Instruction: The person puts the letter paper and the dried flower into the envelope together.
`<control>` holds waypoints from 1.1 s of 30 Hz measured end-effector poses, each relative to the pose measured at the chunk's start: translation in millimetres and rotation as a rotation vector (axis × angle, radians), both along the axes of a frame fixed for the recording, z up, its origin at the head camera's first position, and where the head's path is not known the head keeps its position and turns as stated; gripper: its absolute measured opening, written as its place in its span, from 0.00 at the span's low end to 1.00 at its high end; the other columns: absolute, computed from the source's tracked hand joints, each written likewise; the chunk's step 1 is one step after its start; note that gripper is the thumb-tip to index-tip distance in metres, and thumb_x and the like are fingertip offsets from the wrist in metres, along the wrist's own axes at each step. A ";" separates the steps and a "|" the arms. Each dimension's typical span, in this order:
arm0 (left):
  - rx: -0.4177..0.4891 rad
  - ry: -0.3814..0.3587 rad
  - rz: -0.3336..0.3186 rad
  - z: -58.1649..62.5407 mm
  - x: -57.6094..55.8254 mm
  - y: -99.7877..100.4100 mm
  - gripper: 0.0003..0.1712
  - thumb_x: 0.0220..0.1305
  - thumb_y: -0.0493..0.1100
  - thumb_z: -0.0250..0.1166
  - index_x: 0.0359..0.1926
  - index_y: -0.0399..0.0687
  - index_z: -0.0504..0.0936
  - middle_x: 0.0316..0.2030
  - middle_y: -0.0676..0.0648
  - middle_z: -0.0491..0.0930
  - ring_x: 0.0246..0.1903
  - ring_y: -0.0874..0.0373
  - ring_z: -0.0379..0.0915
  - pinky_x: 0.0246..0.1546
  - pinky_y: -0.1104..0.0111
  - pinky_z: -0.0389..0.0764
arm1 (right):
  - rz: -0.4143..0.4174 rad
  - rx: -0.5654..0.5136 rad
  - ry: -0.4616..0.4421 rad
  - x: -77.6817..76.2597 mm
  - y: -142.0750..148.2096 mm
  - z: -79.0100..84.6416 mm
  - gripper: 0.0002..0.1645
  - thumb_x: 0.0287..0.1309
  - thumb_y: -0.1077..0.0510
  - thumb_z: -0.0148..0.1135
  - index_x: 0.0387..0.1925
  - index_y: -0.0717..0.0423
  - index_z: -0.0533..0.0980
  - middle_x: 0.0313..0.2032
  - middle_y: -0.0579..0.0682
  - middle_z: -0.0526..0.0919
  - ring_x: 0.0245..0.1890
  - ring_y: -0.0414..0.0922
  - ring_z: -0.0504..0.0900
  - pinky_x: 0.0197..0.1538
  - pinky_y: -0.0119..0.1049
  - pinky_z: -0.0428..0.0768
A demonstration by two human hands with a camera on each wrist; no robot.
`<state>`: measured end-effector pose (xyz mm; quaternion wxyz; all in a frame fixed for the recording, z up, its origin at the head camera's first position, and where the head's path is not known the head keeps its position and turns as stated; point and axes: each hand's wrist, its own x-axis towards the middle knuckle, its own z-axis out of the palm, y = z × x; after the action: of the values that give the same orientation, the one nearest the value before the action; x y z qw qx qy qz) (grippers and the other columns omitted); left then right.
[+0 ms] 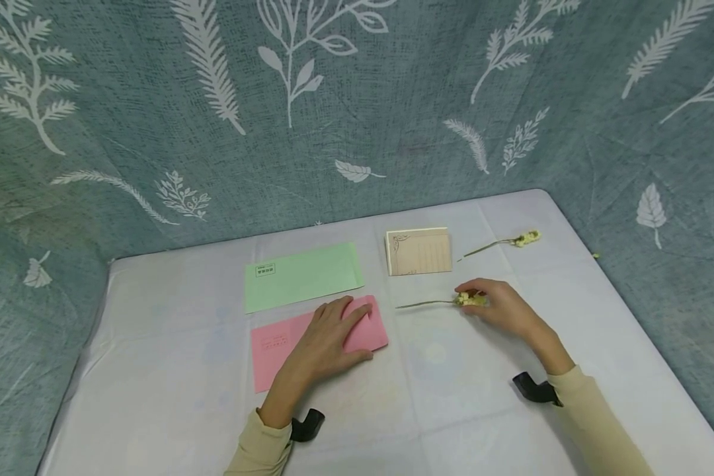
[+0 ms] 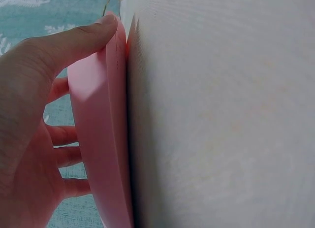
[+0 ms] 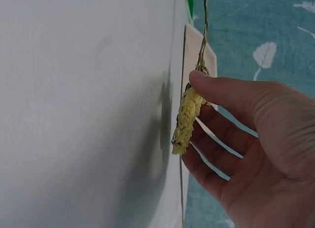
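Note:
My left hand (image 1: 327, 340) rests across a pink envelope (image 1: 272, 350), its fingers spread over the right end. In the left wrist view the thumb lies along the near edge of the envelope (image 2: 96, 124), which bulges slightly, while the other fingertips touch its upper face. To the right, my right hand (image 1: 504, 309) pinches a dried yellow flower (image 1: 473, 299) by its head between thumb and fingers. The thin stem points left, toward the envelope. Seen from the right wrist, the flower head (image 3: 186, 122) hangs close over the white table, its shadow falling there.
Behind the pink envelope lies a light green envelope (image 1: 303, 276). A small stack of tan lined cards (image 1: 419, 252) sits right of it. A second dried yellow flower (image 1: 526, 238) is at the back right. Patterned blue-green cloth (image 1: 393, 132) hangs behind the white table (image 1: 166, 370).

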<state>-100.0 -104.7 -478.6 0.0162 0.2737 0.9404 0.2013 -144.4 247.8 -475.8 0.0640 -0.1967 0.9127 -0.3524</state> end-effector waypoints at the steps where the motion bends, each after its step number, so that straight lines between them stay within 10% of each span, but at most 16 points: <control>1: 0.001 -0.002 0.000 0.0 0.0 0.1 0.44 0.53 0.59 0.73 0.69 0.53 0.70 0.64 0.36 0.66 0.64 0.40 0.62 0.67 0.50 0.60 | 0.008 0.000 0.005 -0.2 -3.4 -0.6 0.21 0.54 0.66 0.70 0.51 0.64 0.80 0.48 0.57 0.84 0.48 0.53 0.81 0.51 0.51 0.78; 33: -0.010 0.002 0.002 -2.2 -0.2 1.4 0.44 0.53 0.60 0.73 0.69 0.52 0.70 0.65 0.36 0.66 0.64 0.39 0.62 0.67 0.49 0.59 | 0.214 0.007 0.055 -3.9 -89.9 -3.5 0.21 0.55 0.62 0.71 0.52 0.58 0.80 0.47 0.49 0.84 0.46 0.44 0.81 0.52 0.43 0.79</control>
<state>-100.2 -103.3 -480.7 0.0162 0.2727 0.9417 0.1963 -148.4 158.0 -479.3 0.0769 -0.3026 0.8890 -0.3350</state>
